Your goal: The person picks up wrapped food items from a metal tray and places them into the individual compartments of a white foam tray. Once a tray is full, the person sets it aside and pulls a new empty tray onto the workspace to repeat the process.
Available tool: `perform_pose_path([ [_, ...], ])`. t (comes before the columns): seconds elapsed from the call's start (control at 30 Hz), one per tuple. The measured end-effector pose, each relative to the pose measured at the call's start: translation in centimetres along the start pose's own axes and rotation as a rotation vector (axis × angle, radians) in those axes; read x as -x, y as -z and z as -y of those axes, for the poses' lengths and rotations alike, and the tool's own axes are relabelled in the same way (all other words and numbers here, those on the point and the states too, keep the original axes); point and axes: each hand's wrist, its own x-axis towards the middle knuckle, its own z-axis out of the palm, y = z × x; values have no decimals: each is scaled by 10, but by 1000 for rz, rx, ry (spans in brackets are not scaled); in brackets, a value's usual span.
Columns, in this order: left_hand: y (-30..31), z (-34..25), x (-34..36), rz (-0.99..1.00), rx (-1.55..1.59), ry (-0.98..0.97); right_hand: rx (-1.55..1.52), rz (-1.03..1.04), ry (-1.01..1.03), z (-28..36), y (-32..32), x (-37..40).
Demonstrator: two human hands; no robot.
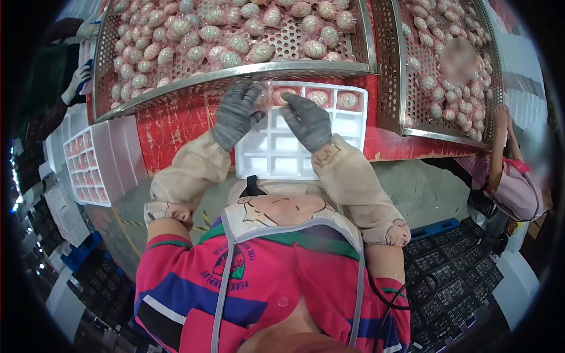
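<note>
Pink shirt cloth (276, 270) lies nearest at six o'clock, with a pale apron (288, 212) over its upper part. Out at ten, a co-worker's gloved hand (79, 79) shows at the edge. Toward nine stand white foam trays (120, 159), their cells holding wrapped balls. From eleven to twelve, a perforated metal bin (329, 67) holds many more striped, film-wrapped balls (262, 52). Just before it, at eleven, the grey-gloved left hand (236, 112) has its fingers bent beside a clear-wrapped ball (268, 97); I cannot tell whether they are clamped on it. White compartment tray (286, 145) lies at twelve on a red table (170, 141), balls in its farthest row. Near half past twelve, the grey-gloved right hand (307, 120) points its fingertips at that row; their grip is unclear. At two comes a second bin (444, 136) of wrapped balls, with another co-worker's hands (503, 120) beside its right edge.
</note>
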Motion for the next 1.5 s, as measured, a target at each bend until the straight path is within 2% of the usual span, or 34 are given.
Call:
perform_pose_path([
  [0.03, -3, 3, 3, -118, 148, 100, 42, 21, 29, 5, -1, -12],
  [0.07, 12, -1, 2, -207, 132, 114, 91, 99, 28, 11, -2, -23],
  [0.1, 12, 5, 11, -209, 137, 129, 94, 115, 29, 12, -6, -30],
  [0.17, 15, 20, 17, -65, 88, 283, 223, 394, 13, 18, -11, -50],
  [0.2, 14, 23, 17, -2, 125, 338, 141, 359, 53, 23, -12, -56],
  [0.23, 12, 28, 20, 35, 84, 315, -62, 295, 86, 32, -5, -62],
  [0.27, 6, 35, 21, 58, 62, 271, 240, 12, 268, -14, -51, -57],
  [0.3, 1, 41, 20, 23, 29, 214, 406, 313, 169, -27, -57, -64],
  [0.33, 0, 40, 20, 18, 72, 220, 337, -17, 364, -20, -56, -64],
  [0.4, 6, 32, 13, -69, 92, 152, -313, 259, -34, 42, -3, -80],
  [0.47, -6, 41, 21, -14, 131, 189, -301, 230, -138, 31, -14, -69],
  [0.5, -15, 50, 27, 15, 335, 308, -364, 251, -200, 19, -28, -71],
  [0.53, -26, 67, 32, 69, 281, 290, -350, 234, -206, 10, -41, -76],
  [0.57, -32, 81, 35, 127, 217, 282, -474, 261, -207, 2, -58, -78],
  [0.6, -27, 79, 28, 130, 218, 277, -601, 292, -204, -3, -66, -80],
  [0.67, -9, 68, 16, 289, -70, 189, -661, 267, -205, 6, -54, -75],
  [0.73, -8, 58, 9, 354, -176, 234, -711, 241, -194, 13, -46, -80],
  [0.83, 2, 35, -3, 524, -329, 318, -343, 260, -179, 16, -46, -78],
  [0.9, -8, 30, -13, 609, -392, 380, -362, 242, -177, -30, -96, -71],
  [0.93, -25, 34, -9, 558, -438, 400, -56, 162, 14, -50, -115, -72],
  [0.97, -31, 45, 0, 517, -502, 440, 222, 78, 215, -43, -135, -76],
  [1.07, -12, 41, -14, 503, -350, 296, 127, 286, 70, -22, -106, -79],
  [1.13, -14, 46, -22, 647, -359, 450, 180, 400, 7, -12, -84, -85],
  [1.17, -8, 45, -23, 639, -390, 472, 218, 448, -14, -7, -75, -87],
  [1.23, -1, 43, -25, 633, -344, 379, 273, 535, -50, 3, -58, -86],
  [1.33, 1, 41, -25, 597, -244, 364, 274, 659, -149, 23, -21, -60],
  [1.37, -4, 56, -16, 610, -249, 328, 238, 639, -176, 29, -8, -45],
  [1.4, -13, 66, -14, 623, -245, 276, 166, 428, -60, 19, -9, -25],
  [1.43, 3, 36, -27, 727, -397, 334, 120, 205, 51, 2, -6, 5],
  [1.5, 21, -4, -28, 846, -623, 245, 174, 24, 41, -13, 20, 42],
])
